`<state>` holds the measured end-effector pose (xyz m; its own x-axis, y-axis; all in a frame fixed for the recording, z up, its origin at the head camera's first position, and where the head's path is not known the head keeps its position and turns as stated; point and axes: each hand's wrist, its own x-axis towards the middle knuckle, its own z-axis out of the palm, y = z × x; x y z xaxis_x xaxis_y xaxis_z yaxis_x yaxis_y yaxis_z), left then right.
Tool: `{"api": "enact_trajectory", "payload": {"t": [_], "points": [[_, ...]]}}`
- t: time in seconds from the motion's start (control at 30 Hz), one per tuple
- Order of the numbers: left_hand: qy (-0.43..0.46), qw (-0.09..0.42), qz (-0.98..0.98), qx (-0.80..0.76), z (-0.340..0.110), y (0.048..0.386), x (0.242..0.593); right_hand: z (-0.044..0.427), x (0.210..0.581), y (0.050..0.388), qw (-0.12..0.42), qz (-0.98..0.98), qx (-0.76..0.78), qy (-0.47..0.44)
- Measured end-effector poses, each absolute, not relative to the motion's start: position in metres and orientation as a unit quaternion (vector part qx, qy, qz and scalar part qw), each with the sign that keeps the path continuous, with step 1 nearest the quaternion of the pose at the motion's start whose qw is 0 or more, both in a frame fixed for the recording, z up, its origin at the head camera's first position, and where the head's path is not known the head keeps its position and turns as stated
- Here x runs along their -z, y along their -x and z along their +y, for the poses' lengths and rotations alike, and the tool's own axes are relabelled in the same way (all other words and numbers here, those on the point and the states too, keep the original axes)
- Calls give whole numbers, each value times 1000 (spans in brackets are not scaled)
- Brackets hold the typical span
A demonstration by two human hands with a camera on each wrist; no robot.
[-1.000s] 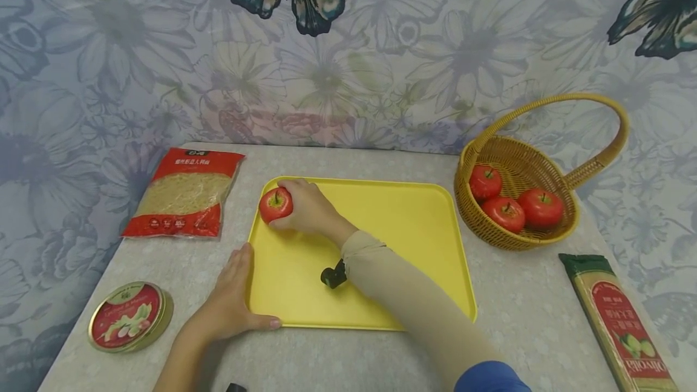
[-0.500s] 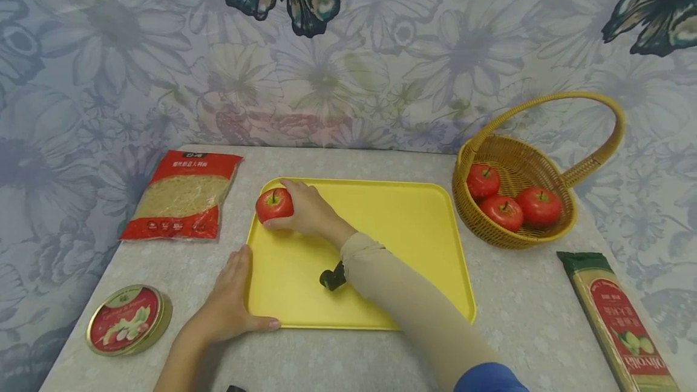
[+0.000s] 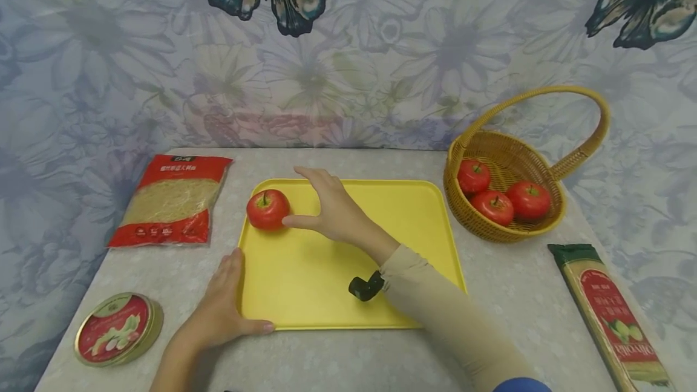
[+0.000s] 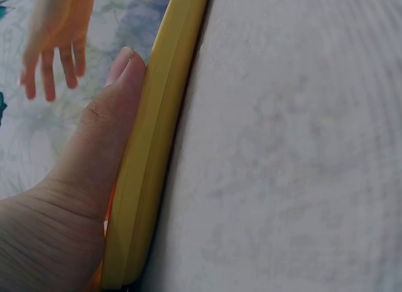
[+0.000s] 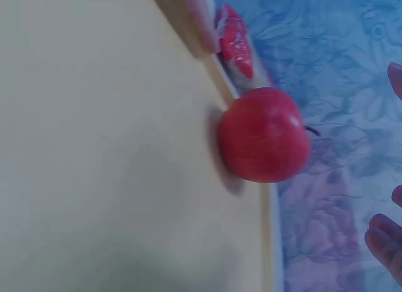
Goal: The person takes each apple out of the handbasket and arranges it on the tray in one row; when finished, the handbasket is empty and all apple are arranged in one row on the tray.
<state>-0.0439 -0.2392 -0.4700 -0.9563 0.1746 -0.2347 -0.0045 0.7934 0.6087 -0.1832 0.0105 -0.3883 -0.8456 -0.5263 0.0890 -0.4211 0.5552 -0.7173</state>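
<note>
A red apple (image 3: 268,209) sits in the far left corner of a yellow tray (image 3: 305,283). My right hand (image 3: 337,207) hovers just right of the apple, its fingers and thumb spread with nothing in them. The right wrist view shows a gap between the apple (image 5: 264,135) and the fingertips (image 5: 383,238). My left hand (image 3: 216,307) lies at the tray's near left corner, fingers along the left side and thumb at the front edge. In the left wrist view the thumb (image 4: 103,125) touches the yellow tray rim (image 4: 151,141).
Right of the tray, a wicker basket (image 3: 503,235) with a tall handle holds 3 red apples. A red pasta bag (image 3: 171,201) lies at back left, with a round tin (image 3: 118,328) nearer. A long Olivoila packet (image 3: 610,319) lies at the right.
My right hand has let go of the apple and drawn back to the right with its fingers spread. The apple stays on the tray; my left hand keeps its place at the corner.
</note>
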Motion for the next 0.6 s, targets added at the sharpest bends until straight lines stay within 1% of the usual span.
{"api": "enact_trajectory", "payload": {"t": [0.3, 0.6], "points": [[-45, 141, 933, -327, -241, 43, 470, 76, 362, 158, 26, 855, 441, 271], [-47, 138, 932, -331, -240, 43, 468, 154, 365, 152, -44, 877, 415, 238]]}}
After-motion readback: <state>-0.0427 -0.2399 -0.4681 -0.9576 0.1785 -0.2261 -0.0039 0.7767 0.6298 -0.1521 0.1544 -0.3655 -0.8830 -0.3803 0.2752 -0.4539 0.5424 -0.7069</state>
